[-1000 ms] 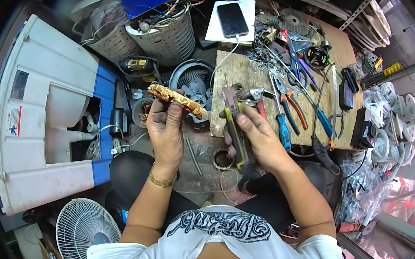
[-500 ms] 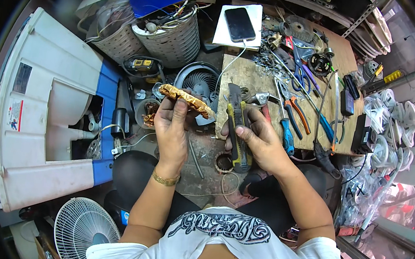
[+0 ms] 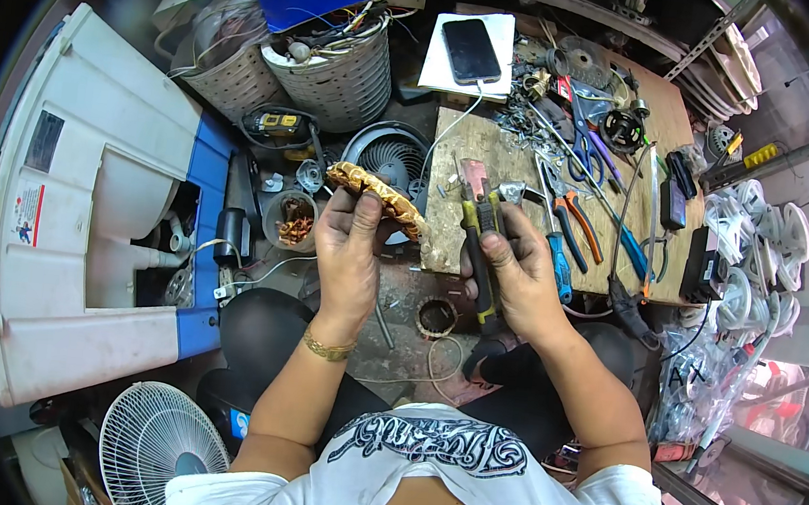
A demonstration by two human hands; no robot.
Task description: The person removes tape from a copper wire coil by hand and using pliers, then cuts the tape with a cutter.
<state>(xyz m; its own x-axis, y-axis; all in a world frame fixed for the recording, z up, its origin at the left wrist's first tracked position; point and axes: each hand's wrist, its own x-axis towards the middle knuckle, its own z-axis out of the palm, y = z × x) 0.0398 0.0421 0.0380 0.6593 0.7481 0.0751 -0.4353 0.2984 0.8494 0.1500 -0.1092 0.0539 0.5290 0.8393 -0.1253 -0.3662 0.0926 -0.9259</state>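
My left hand (image 3: 348, 252) grips a copper-coloured motor coil (image 3: 378, 196), thumb on its near side and fingers behind. The coil is long and slightly curved as I see it, with a shiny, wrinkled surface. In my right hand (image 3: 522, 272) is a yellow and black utility knife (image 3: 481, 223), thumb pressed along its handle. Its wide blade (image 3: 473, 179) points away from me over the edge of the wooden board and catches a pinkish light. Blade and coil are apart. Beyond my left wrist, a round tub (image 3: 293, 221) holds copper scraps.
The wooden board (image 3: 445, 237) carries pliers (image 3: 578, 221), blue-handled scissors (image 3: 586, 158), screwdrivers and metal bits. A phone (image 3: 472, 51) lies on white paper at its far left. A dark metal ring (image 3: 436, 317) sits on the floor, and a fan (image 3: 162, 443) stands at lower left.
The knife has turned in my right hand, so its blade shows a flat, pinkish face. The coil has shifted slightly right and tilted down more, uncovering the tub of scraps.
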